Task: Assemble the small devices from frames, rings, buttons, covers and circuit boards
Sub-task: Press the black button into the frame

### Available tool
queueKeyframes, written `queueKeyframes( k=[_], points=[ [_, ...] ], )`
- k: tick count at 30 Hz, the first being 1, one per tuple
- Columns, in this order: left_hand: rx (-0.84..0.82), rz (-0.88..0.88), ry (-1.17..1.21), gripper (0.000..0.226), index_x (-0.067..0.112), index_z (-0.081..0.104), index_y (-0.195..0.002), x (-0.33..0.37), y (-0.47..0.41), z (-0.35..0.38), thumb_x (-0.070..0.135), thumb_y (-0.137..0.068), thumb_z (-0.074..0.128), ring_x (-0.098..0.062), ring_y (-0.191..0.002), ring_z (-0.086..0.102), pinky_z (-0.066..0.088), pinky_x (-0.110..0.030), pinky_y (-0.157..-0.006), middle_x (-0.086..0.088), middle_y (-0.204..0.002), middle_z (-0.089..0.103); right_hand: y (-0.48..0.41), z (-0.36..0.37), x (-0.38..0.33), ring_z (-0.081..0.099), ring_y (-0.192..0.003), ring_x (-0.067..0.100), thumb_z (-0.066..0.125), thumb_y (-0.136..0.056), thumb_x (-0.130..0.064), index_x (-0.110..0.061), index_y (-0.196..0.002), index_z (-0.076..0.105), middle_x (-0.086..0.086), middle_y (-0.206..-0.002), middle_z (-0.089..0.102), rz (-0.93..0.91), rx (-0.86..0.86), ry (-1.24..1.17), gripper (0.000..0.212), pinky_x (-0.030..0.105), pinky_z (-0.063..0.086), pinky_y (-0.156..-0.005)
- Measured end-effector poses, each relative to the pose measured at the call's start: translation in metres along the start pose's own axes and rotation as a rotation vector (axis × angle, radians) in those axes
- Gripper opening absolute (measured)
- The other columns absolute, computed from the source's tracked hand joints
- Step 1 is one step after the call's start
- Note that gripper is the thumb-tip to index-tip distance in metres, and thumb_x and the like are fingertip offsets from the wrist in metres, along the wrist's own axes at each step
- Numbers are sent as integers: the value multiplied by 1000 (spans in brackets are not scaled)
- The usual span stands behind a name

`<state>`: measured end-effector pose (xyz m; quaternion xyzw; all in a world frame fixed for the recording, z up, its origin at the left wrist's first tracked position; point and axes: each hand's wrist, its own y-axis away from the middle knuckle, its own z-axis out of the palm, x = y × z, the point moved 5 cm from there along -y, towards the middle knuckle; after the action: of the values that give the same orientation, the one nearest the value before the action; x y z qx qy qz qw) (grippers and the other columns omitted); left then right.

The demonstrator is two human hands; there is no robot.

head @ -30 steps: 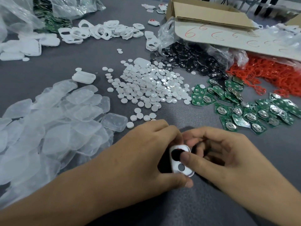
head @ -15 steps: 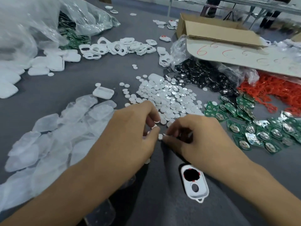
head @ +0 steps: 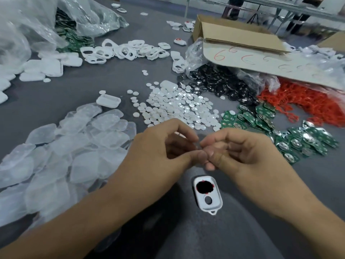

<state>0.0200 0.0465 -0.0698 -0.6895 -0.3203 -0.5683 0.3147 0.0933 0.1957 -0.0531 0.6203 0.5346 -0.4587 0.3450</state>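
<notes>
**White frame lay by itself, hands meeting just beyond it**

The white frame [head: 207, 195] lay flat on the grey counter [head: 46, 94], close to the person and touching neither hand. It was a rounded rectangle with a raised rim. Its larger hole showed black with red flecks at the edge, a smaller oval hole sat below that, and a little loop stuck out at the near end. The left hand [head: 160, 152] and right hand [head: 240, 152] met fingertip to fingertip, fingers curled. Whether either grip held anything, I could not tell. White buttons [head: 179, 109] were heaped farther off.
</notes>
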Motion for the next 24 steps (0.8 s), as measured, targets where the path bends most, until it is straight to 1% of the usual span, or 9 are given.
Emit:
queueKeyframes(
  k=[3,7,9,11,13,15,17,20,24],
  points=[
    [13,-58,131,22,17,68,-93,-1,3,3,15,-79,85,-15,-77,77,57,-17,-71,-1,-82,79,13,-2,-2,74,-76,12,67,-93,0,-20,-95,75,-1,-79,76,-58,48,133,22,27,60,-74],
    [-50,-164,312,21,9,68,-94,-6,9,12,10,-79,82,-21,-81,78,57,-17,-70,-10,-85,79,27,-7,-9,74,-77,5,78,-87,-11,-28,-97,78,-12,-85,76,-285,127,475,20,28,61,-70],
    [-92,-178,337,19,8,67,-96,-8,9,16,8,-81,80,-23,-84,78,58,-19,-72,-12,-87,79,29,-11,-5,72,-67,7,82,-82,-11,-26,-89,79,-6,-75,75,-245,150,345,17,25,60,-64],
    [-116,-148,256,21,13,68,-97,-7,8,16,11,-81,82,-20,-86,78,59,-20,-74,-6,-89,79,27,-13,1,69,-56,15,81,-79,-13,-22,-82,79,3,-67,73,-130,121,138,10,26,56,-56],
    [-124,-55,35,34,28,69,-100,-3,8,13,28,-74,91,-11,-91,75,59,-21,-78,7,-95,78,26,-18,3,63,-50,15,79,-80,-15,-19,-82,78,6,-63,69,-72,64,84,4,23,50,-50],
    [-151,56,-300,62,45,61,-109,1,11,12,56,-58,93,0,-104,65,54,-20,-74,23,-108,69,28,-24,0,61,-52,8,79,-84,-19,-22,-81,77,1,-65,67,-98,-19,263,5,20,48,-52],
    [-259,107,-520,85,57,46,-119,1,16,19,75,-46,86,8,-116,50,45,-17,-80,32,-116,54,31,-24,-6,65,-63,7,76,-88,-24,-31,-78,75,-9,-72,67,-165,-99,537,12,15,46,-58],
    [-390,153,-641,95,60,32,-126,-5,20,29,74,-49,86,8,-118,43,40,-14,-88,34,-116,46,35,-12,-10,63,-65,3,76,-79,-26,-33,-74,73,-14,-73,62,-169,-211,667,9,8,40,-55],
    [-384,135,-580,92,57,34,-126,-6,20,31,61,-55,92,8,-111,49,39,-7,-84,29,-112,52,34,-3,-7,60,-58,4,86,-73,-17,-31,-70,75,-12,-68,60,-128,-248,673,18,6,35,-51]
  ],
)
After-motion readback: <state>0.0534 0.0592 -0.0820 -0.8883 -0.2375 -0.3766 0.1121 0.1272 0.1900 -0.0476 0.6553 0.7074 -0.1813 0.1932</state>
